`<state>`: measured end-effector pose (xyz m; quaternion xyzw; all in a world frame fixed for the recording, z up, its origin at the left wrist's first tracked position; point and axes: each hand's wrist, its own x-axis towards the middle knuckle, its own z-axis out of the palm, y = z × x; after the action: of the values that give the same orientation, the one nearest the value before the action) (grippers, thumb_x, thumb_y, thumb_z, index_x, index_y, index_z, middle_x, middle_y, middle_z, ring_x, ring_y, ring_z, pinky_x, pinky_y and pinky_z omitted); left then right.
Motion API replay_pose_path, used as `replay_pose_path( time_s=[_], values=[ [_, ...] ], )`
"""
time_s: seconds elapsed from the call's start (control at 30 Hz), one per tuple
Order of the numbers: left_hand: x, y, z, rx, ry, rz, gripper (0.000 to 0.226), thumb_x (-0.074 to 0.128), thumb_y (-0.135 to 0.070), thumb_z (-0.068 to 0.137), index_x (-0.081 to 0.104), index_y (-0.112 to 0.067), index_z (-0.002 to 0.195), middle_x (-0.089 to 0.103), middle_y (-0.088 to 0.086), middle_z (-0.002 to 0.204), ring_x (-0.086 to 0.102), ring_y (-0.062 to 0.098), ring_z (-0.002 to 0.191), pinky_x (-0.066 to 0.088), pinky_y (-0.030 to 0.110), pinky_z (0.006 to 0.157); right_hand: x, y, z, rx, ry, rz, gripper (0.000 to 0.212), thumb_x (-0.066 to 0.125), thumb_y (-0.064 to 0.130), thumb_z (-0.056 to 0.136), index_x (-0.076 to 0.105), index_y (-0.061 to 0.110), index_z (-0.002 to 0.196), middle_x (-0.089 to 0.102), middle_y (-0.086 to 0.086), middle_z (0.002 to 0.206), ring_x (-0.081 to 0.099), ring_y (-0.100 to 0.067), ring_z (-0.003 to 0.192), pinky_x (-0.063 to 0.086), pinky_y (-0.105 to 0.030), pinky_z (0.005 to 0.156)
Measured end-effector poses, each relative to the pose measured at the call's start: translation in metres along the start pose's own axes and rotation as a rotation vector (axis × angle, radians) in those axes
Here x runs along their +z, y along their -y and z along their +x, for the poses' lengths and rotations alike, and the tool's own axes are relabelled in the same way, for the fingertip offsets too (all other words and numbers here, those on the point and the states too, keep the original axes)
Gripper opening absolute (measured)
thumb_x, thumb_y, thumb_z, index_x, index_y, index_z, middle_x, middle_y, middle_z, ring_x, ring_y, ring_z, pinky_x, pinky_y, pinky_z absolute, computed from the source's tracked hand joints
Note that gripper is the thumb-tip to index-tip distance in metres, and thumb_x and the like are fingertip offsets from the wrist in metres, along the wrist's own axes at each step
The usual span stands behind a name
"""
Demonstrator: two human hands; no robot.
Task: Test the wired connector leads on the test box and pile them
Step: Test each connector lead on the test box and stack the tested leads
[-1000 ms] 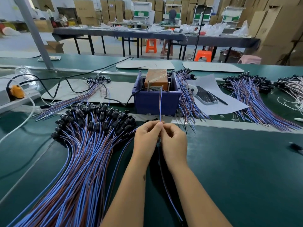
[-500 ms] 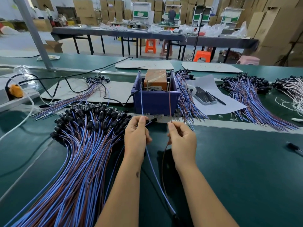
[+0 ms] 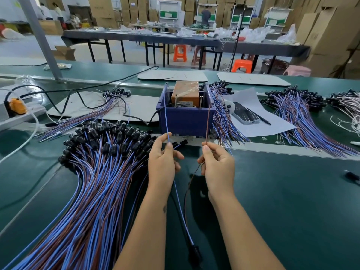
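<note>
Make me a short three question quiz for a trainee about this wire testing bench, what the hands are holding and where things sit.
1. True or false: the left hand pinches the blue wire and the right hand pinches the brown wire.
2. Multiple choice: the big pile of leads lies A) left of the hands, B) inside the blue bin, C) on the white paper.
3. Fill in: the phone lies on a sheet of ____ to the right of the blue bin.

Key: 1 true; 2 A; 3 paper.
</note>
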<state>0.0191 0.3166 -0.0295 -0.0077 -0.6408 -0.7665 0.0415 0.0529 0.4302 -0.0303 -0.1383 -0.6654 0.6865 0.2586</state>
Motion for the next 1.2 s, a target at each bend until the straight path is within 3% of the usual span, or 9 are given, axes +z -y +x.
replay_pose_path(
  time_s=[0.3,0.8,1.2],
  values=[
    [0.0037,0.0008,0.0008,0.055,-0.025,0.123,0.016,0.042,-0.022,0.106,0.057,-0.028,0.103,0.065,-0.005,0.060,0.045,0.003,0.044,0.038,0.016,0.044,0.0005,0.0004,-0.0011,0.012,0.020,0.010,0.014,0.056,0.017,0.098,0.069,0.022,0.096,0.055,0.007,0.054,0.047,-0.008,0.050,0.042,-0.026,0.049],
    [0.0039,0.0016,-0.0021,-0.002,-0.026,0.098,0.018,0.045,-0.014,0.100,0.060,-0.024,0.099,0.067,0.001,0.059,0.044,0.003,0.043,0.037,0.016,0.042,-0.0006,0.0008,-0.0032,0.036,0.054,0.012,0.015,0.057,0.017,0.097,0.070,0.024,0.096,0.056,0.005,0.057,0.048,-0.006,0.050,0.041,-0.021,0.044],
    [0.0032,0.0051,0.0003,-0.002,-0.019,0.116,0.018,0.045,-0.015,0.099,0.061,-0.023,0.100,0.068,0.001,0.059,0.045,0.004,0.043,0.039,0.015,0.043,-0.0004,-0.0025,0.0009,0.024,0.057,-0.010,0.016,0.058,0.017,0.096,0.070,0.026,0.091,0.054,0.008,0.054,0.047,-0.009,0.051,0.041,-0.026,0.049]
  ],
)
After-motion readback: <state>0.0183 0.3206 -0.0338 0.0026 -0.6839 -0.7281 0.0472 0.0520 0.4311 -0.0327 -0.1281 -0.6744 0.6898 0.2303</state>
